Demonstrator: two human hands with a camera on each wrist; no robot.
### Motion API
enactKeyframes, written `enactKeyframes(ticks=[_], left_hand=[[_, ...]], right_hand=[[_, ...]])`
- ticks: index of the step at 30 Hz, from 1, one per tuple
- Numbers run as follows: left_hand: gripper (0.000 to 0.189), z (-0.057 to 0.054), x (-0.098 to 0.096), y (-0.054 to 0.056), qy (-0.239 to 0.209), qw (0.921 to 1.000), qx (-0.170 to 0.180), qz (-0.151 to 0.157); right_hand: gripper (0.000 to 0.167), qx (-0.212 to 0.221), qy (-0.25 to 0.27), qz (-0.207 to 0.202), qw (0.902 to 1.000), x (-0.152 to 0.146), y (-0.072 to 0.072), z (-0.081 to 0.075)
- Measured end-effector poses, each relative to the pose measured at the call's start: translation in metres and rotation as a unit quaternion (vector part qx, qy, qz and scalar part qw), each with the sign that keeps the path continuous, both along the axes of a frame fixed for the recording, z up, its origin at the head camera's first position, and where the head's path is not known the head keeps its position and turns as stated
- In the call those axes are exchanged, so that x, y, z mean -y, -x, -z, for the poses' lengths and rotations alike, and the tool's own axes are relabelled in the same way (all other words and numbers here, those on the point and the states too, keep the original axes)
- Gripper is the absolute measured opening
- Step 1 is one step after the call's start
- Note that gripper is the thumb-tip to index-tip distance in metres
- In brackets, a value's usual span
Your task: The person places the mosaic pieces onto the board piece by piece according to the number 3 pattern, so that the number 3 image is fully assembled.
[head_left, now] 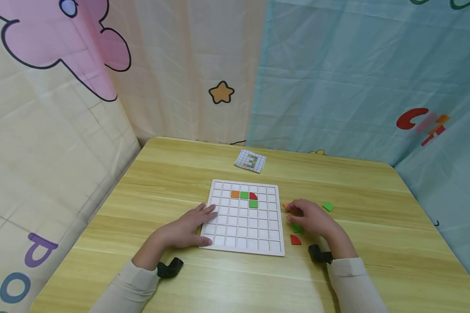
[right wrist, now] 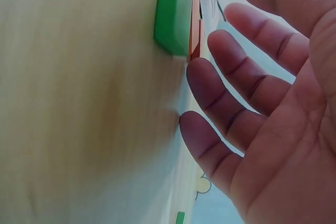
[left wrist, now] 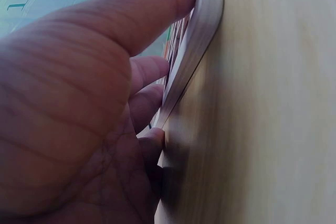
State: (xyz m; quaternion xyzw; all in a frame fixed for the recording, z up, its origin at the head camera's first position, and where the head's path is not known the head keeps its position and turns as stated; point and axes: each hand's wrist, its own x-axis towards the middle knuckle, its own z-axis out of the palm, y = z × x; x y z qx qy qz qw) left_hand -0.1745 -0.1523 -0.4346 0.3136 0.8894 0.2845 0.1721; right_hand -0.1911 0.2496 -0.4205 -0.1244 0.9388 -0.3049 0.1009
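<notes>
A white grid board (head_left: 243, 217) lies on the table with an orange square (head_left: 235, 194), a green square (head_left: 244, 195), a red quarter-round tile (head_left: 253, 196) and another green square (head_left: 253, 204) in its upper cells. My left hand (head_left: 188, 227) rests spread along the board's left edge, thumb at the lower corner. To the right of the board, my right hand (head_left: 312, 217) hovers low over loose tiles, fingers loosely bent and apart with nothing between them. Below its fingers lie a green tile (right wrist: 174, 14) and orange pieces, partly hidden. Nearer me sits a loose red quarter-round tile (head_left: 295, 240).
Behind the board lies a small printed pattern card (head_left: 250, 161) showing a grid with coloured cells. One more green tile (head_left: 328, 206) sits to the right, beyond my right hand. Printed curtains (head_left: 321, 87) hang along the far side of the wooden table (head_left: 172, 169).
</notes>
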Motion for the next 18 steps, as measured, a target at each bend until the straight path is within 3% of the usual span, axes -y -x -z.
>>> enactKeyframes(ticks=[11, 18], left_hand=[[0.08, 0.0024, -0.0007, 0.0001, 0.002, 1.0, 0.007, -0.006], [0.081, 0.0026, -0.0006, 0.0003, 0.002, 0.9999, 0.01, -0.008]], right_hand=[[0.023, 0.008, -0.009, 0.015, 0.9998, -0.0034, -0.0037, -0.0002], [0.025, 0.003, -0.008, 0.002, 1.0, -0.0052, -0.0038, 0.0044]])
